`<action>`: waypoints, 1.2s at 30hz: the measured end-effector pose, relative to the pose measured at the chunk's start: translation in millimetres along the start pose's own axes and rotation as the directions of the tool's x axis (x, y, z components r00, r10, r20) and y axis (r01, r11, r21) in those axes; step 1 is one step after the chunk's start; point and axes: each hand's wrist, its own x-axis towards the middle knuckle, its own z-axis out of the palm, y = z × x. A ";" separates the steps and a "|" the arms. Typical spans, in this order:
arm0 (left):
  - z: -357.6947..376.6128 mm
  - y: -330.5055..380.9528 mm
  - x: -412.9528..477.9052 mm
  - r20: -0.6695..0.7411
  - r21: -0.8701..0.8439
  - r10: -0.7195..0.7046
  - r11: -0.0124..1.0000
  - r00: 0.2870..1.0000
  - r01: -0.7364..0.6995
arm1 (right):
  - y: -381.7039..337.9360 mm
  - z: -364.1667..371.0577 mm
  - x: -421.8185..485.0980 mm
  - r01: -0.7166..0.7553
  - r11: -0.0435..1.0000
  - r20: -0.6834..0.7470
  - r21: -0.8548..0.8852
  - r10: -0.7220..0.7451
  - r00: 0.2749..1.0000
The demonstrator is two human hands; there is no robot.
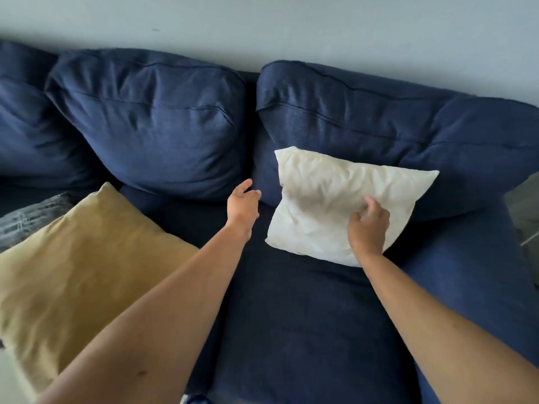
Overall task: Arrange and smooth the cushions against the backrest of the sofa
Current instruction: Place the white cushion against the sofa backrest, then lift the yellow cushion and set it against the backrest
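Observation:
A crumpled white cushion (326,196) leans against the right navy back cushion (379,112) of the sofa. My right hand (368,225) pinches the white cushion's lower front face. Left of it, over the navy seat (291,316), my left hand (242,205) hovers with spread fingers, holding nothing and just short of the cushion's left edge. A mustard-yellow cushion (81,258) lies flat on the seat at the left. The middle navy back cushion (151,121) stands upright behind it.
A third navy back cushion (26,126) sits at the far left. A grey patterned fabric (29,220) peeks out behind the yellow cushion. A pale wall (262,24) runs behind the sofa. Something pale shows past the sofa's right end (525,211).

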 end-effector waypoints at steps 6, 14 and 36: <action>-107.2 -36.4 -6.9 -0.051 0.054 -0.022 0.998 0.998 0.025 | -60.4 88.7 -73.3 0.060 0.998 0.235 0.012 -0.061 0.970; -344.6 -84.2 -3.5 -0.222 0.061 -0.056 0.996 0.973 0.072 | -150.6 243.1 -199.1 0.170 0.983 0.490 -0.063 -0.118 0.864; -562.3 -192.3 47.1 -0.524 -0.204 -0.385 0.923 0.760 0.327 | -206.4 460.7 -241.4 0.294 0.838 0.605 -0.459 0.052 0.795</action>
